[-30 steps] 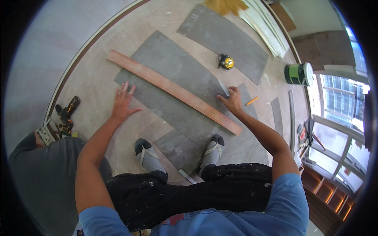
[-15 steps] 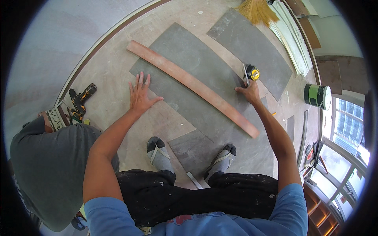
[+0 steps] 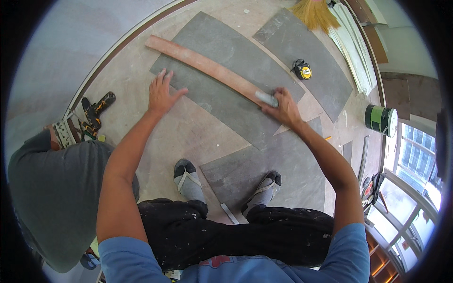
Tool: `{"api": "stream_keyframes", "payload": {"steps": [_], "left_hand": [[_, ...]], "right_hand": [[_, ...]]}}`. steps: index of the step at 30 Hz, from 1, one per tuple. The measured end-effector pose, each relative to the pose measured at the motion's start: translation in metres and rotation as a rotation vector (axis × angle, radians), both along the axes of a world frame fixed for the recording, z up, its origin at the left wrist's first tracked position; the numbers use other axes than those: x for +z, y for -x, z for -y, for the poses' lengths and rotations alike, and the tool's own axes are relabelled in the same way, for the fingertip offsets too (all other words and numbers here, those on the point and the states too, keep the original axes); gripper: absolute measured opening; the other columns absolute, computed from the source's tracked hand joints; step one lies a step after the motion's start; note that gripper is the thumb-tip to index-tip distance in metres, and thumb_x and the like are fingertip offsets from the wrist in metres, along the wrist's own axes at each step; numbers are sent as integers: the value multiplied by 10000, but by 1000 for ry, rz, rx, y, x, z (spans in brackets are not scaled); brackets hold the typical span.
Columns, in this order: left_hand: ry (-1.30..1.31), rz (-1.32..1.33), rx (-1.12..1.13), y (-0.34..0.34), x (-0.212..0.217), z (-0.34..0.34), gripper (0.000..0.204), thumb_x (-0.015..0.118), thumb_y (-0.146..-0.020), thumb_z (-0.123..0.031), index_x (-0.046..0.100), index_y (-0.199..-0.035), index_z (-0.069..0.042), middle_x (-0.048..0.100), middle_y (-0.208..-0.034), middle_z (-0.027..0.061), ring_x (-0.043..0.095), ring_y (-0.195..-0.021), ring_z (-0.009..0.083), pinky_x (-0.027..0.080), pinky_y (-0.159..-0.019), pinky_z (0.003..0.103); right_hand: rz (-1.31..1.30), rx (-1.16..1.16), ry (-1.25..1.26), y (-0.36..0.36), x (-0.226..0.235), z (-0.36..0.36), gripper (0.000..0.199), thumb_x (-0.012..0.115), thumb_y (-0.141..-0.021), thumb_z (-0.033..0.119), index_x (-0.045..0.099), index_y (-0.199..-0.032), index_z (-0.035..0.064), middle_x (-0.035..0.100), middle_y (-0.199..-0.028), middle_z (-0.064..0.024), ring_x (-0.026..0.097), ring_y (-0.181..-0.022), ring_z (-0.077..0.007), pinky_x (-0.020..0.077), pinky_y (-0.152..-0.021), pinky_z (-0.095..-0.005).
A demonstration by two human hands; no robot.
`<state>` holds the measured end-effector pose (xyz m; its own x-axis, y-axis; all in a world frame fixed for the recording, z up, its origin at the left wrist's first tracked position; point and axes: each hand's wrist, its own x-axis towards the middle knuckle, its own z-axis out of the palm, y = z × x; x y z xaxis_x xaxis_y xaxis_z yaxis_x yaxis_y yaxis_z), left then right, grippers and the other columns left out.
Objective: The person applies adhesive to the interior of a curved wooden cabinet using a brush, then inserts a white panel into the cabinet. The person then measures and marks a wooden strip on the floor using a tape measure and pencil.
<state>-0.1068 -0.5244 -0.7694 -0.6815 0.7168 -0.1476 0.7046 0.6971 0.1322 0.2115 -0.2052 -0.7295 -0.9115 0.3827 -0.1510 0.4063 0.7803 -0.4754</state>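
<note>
A long reddish-brown wooden strip (image 3: 203, 61) lies slantwise across a large grey sheet (image 3: 222, 40) on the floor. My right hand (image 3: 284, 109) is closed on a short, pale, silvery object (image 3: 267, 98), which motion smears too much to name. That object is over the strip's right part; beyond it, my hand and forearm hide the strip's end. My left hand (image 3: 162, 96) is open, fingers spread, at the near left edge of the sheet and below the strip. A black and yellow tape measure (image 3: 302, 70) rests on a second grey sheet (image 3: 325, 75), apart from my right hand.
Another grey piece (image 3: 236, 172) lies by my feet. To the left are a cordless drill (image 3: 96, 109) and a person in grey (image 3: 71, 198), close to my left arm. On the right stands a green and black bucket (image 3: 380, 120); a straw broom (image 3: 314, 14) is at the back.
My right hand has left the tape measure and moved left onto the strip, carrying the pale object. The strip has shifted up and turned slightly. My left hand has moved up slightly.
</note>
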Motion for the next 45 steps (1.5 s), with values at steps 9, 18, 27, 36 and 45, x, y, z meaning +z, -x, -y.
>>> {"api": "stream_keyframes", "payload": {"steps": [9,18,27,36,45], "left_hand": [[-399,33,278,164,-38,6,677,683,-930,-196,411,-1528,-33,536,-1470,233,529,-1355,356,421,-1122,428],[-659,303,474,171,-60,-30,496,691,-922,-271,625,-1374,-77,732,-1190,139,690,-1118,304,522,-982,393],[-677,324,628,180,-69,-20,600,815,-842,-406,660,-1281,-28,744,-1116,110,706,-1030,250,540,-910,370],[-790,507,615,170,-61,-22,409,827,-855,-262,712,-1177,-36,743,-1086,75,699,-964,171,548,-863,303],[-707,391,584,172,-52,8,418,813,-865,-357,722,-1121,-40,749,-1042,93,701,-959,190,535,-859,322]], "right_hand": [[-56,53,-26,-38,-20,32,307,692,-765,-47,653,-1054,50,614,-1300,-138,576,-1208,-397,525,-978,-474],[-2,59,8,-50,-16,36,367,750,-731,-36,680,-1087,25,618,-1335,-186,584,-1222,-400,509,-1012,-461],[-19,69,23,-56,-13,49,346,762,-736,-24,668,-1064,30,614,-1337,-184,581,-1225,-401,512,-1010,-463],[-47,67,25,-77,-22,47,326,779,-740,-19,677,-1047,23,632,-1302,-187,601,-1178,-407,515,-991,-469],[4,56,14,-86,7,73,244,753,-800,37,663,-1026,29,623,-1298,-178,599,-1168,-403,544,-935,-472]]}}
